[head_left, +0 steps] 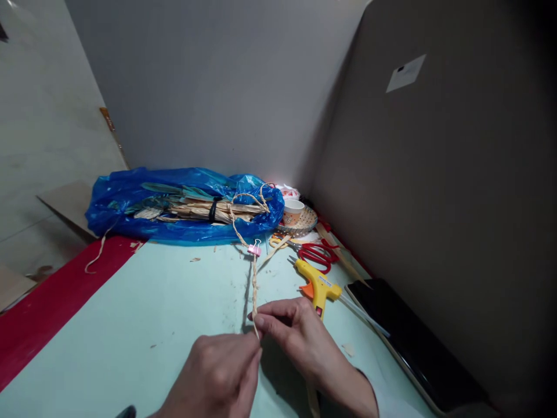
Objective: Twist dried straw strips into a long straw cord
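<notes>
Nearest, the left hand [217, 374] and right hand [296, 334] each pinch the braided straw cord [255, 287], which runs up to the pink binder clip [255, 249]. A glue gun [317, 284] lies right of the clip, and a blue bag [183, 229] lies beyond it.

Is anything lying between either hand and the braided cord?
Nothing visible. The left hand and right hand pinch the braided cord at its near end; the pink clip sits farther up it, and the glue gun lies apart to the right.
</notes>
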